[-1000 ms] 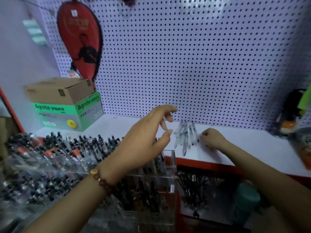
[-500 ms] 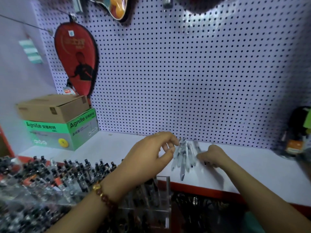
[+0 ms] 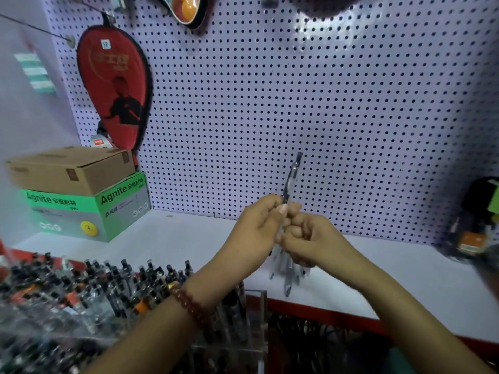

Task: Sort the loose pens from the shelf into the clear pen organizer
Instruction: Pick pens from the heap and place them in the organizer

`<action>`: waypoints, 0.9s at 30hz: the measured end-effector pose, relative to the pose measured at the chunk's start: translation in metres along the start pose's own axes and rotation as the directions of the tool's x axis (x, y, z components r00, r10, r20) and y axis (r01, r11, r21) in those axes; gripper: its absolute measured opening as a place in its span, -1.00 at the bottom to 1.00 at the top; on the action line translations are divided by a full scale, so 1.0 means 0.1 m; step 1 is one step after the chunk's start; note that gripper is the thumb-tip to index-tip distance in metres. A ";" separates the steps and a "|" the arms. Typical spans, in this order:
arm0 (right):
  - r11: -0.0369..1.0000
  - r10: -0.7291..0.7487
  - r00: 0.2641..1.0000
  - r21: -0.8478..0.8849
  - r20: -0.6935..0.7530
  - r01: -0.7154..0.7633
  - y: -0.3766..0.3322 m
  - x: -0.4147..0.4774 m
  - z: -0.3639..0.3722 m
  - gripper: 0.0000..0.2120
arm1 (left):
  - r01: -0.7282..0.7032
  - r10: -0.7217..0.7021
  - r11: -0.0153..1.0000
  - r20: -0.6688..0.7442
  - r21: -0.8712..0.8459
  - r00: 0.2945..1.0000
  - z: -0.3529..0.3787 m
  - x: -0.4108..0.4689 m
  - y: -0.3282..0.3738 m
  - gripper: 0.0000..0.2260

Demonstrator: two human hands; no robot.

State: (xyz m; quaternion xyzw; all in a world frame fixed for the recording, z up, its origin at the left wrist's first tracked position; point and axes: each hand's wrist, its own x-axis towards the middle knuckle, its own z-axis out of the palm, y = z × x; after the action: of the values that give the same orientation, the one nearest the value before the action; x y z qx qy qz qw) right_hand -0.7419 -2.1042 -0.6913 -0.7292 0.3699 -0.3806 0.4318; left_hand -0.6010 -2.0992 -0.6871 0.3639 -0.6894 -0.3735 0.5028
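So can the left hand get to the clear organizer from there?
Probably yes. The organizer sits right under the left forearm, open on top, with nothing in between. The left hand pinches a pen, so it could lower that in.

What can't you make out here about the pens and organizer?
Head view only.
Pen count in the bundle: right hand covers it, tips blurred.
Clear organizer: compartments blurred, bottom edge cuts it off.
Items at the right edge: blurred, cropped.
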 end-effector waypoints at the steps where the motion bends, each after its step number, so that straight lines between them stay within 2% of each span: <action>1: 0.999 0.027 0.997 0.020 0.069 -0.028 0.03 0.01 -0.08 -0.91 | -0.012 0.012 1.000 -0.011 0.009 1.000 -0.01 -0.01 -0.01 -0.81; 3: 0.988 0.152 0.981 -0.042 0.123 -0.148 0.23 0.03 -0.30 -0.78 | -0.031 0.031 0.999 -0.048 -0.010 0.998 -0.07 -0.03 -0.01 -0.81; 5: 0.935 0.254 0.966 -0.240 -0.059 -0.260 0.61 0.08 -0.46 -0.92 | -0.009 0.005 0.998 -0.069 -0.069 0.998 -0.13 -0.06 0.02 -0.82; 7: 0.802 0.285 0.923 -0.464 -0.258 -0.377 1.00 0.13 -0.53 -0.95 | 0.001 -0.009 0.994 -0.073 -0.109 0.997 -0.18 -0.10 0.04 -0.86; 8: 0.753 0.306 0.904 -0.504 -0.299 -0.423 1.13 0.15 -0.52 -0.92 | -0.001 -0.008 0.993 -0.074 -0.118 0.997 -0.19 -0.12 0.04 -0.87; 11: 0.644 0.339 0.846 -0.555 -0.411 -0.527 1.23 0.23 -0.42 -0.74 | -0.024 0.016 0.995 -0.075 -0.099 0.997 -0.20 -0.16 0.06 -0.90; 16: 0.573 0.433 0.788 -0.542 -0.437 -0.615 1.09 0.38 -0.30 -0.71 | -0.011 0.002 0.994 -0.079 -0.108 0.997 -0.19 -0.21 0.08 -0.90; 19: 0.527 0.482 0.759 -0.547 -0.439 -0.651 1.02 0.43 -0.26 -0.77 | 0.002 -0.012 0.991 -0.078 -0.134 0.997 -0.22 -0.24 0.10 -0.90; 22: 0.525 0.499 0.733 -0.512 -0.462 -0.680 1.00 0.42 -0.25 -0.77 | 0.020 -0.032 0.989 -0.077 -0.150 0.996 -0.26 -0.28 0.12 -0.90; 24: 0.566 0.500 0.724 -0.453 -0.476 -0.689 0.96 0.35 -0.28 -0.77 | 0.023 -0.035 0.988 -0.075 -0.156 0.997 -0.29 -0.32 0.15 -0.91; 27: 0.728 0.419 0.776 -0.336 -0.472 -0.598 0.69 0.22 -0.32 -0.71 | 0.022 -0.038 0.983 -0.084 -0.184 0.996 -0.32 -0.39 0.19 -0.91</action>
State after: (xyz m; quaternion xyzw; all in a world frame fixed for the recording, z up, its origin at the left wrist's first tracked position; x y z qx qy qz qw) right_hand -0.7749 -2.1587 -0.7381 -0.5946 0.7123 -0.2718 0.2553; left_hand -0.5633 -2.0612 -0.6797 0.3425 -0.6239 -0.4264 0.5582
